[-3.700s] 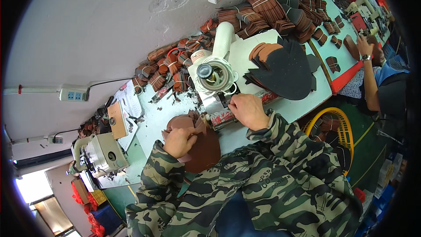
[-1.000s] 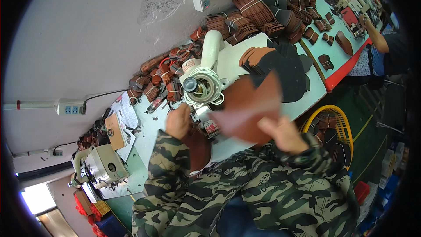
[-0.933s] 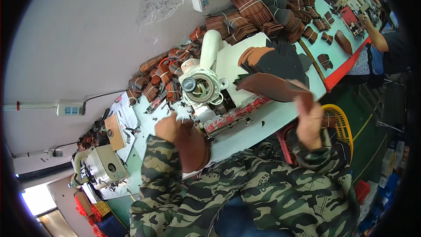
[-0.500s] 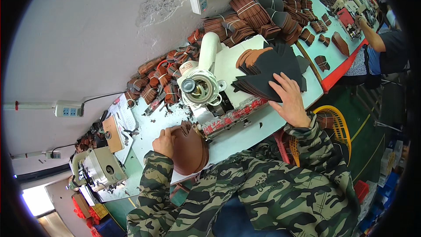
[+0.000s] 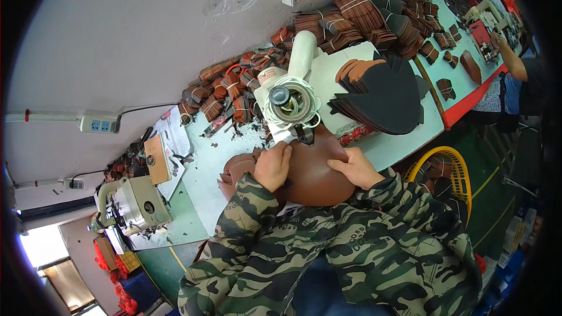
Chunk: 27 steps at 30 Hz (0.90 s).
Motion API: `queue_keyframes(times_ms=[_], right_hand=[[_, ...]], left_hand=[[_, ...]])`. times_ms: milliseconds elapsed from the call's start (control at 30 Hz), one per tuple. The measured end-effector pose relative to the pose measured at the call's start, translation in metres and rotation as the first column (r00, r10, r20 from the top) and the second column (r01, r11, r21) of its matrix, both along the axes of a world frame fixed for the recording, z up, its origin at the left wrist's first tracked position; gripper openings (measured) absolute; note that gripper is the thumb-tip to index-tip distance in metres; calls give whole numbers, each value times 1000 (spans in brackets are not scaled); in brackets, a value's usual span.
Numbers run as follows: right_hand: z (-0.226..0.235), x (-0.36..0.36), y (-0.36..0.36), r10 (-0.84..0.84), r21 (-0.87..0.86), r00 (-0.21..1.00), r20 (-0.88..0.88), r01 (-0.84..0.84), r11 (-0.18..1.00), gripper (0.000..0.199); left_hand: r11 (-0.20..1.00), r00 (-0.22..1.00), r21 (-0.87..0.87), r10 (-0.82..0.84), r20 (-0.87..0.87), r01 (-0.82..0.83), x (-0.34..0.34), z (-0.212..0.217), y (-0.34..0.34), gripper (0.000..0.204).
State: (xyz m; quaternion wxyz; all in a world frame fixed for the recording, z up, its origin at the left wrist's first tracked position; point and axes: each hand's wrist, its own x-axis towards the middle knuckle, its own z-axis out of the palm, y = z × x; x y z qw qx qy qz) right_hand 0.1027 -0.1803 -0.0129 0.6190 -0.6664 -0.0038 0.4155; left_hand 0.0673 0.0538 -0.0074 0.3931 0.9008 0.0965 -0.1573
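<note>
A rounded brown leather piece (image 5: pixel 319 172) lies at the front of a cream-coloured bench machine (image 5: pixel 301 61), its far tip under the machine's head. My left hand (image 5: pixel 273 165) is closed on the left edge of the piece, close to the machine's metal front plate. On the right edge, my right hand (image 5: pixel 358 168) grips it with the thumb on top; the other fingers are mostly hidden underneath. Just left of my left hand rests a stack of similar brown pieces (image 5: pixel 239 171). Fanned dark leather pieces (image 5: pixel 389 102) sit on the machine's flat top, beyond my right hand.
Bundles of tied brown leather pieces (image 5: pixel 351 6) line the wall behind the machine. A second machine (image 5: pixel 137 202) stands at the left end of the bench. A yellow basket (image 5: pixel 465 169) holding pieces is at the right. Farther right, another person's arm (image 5: pixel 510 58) reaches to a machine.
My right hand has left the dark pieces and come to the brown piece. My left hand has moved right from the brown stack, and one brown piece is now at the machine's front.
</note>
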Motion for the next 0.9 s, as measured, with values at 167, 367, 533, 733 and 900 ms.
queue_keyframes(times_ms=[167, 367, 533, 733, 900], right_hand=[[3, -11, 1, -67, 24, 995, -81, 69, 997, 24], [56, -16, -19, 145, 223, 859, -490, -37, 974, 31], [88, 26, -55, -588, 360, 630, 507, 466, 809, 29], [47, 53, -93, 463, -591, 388, 797, 342, 730, 45], [50, 36, -54, 293, -410, 342, 893, 350, 842, 45]], left_hand=[[999, 999, 4, -51, 3, 51, 28, 1, -5, 28], [959, 985, -260, -142, -100, 112, 36, -3, 16, 24], [744, 980, 641, -183, -73, 186, -13, -19, 97, 19], [713, 985, 680, -135, -105, 171, -56, -41, 108, 24], [757, 998, 650, -58, -25, 60, -59, -30, 102, 23]])
